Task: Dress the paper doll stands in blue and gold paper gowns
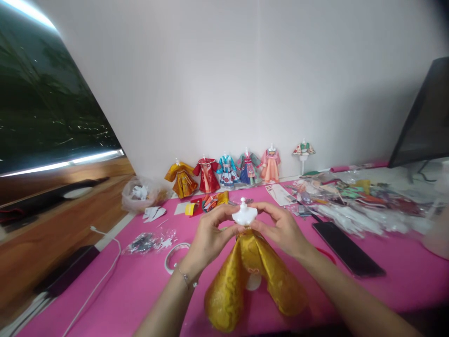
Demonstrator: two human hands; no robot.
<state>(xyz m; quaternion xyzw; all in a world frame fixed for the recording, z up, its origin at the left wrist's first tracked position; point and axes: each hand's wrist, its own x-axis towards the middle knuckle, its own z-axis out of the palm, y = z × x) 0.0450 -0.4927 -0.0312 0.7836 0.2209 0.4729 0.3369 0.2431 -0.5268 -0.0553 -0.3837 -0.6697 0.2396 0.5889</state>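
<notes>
Above the pink mat (140, 281), both hands, left hand (209, 235) and right hand (280, 228), apparently pinch the white mannequin (244, 215).

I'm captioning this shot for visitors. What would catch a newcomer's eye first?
The gold skirt flaring low in the centre under a white mannequin bust, pinched between the left hand and right hand. Behind, a row of dressed mini mannequins lines the wall on the pink mat.

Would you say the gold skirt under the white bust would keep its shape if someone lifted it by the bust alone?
Probably mostly. The gold skirt flares out in creased panels, which suggests stiff folded paper, likely light. It may crumple if squeezed. The white bust, pinched between the left hand and right hand, looks like hard, smooth plastic, possibly slippery.
</notes>
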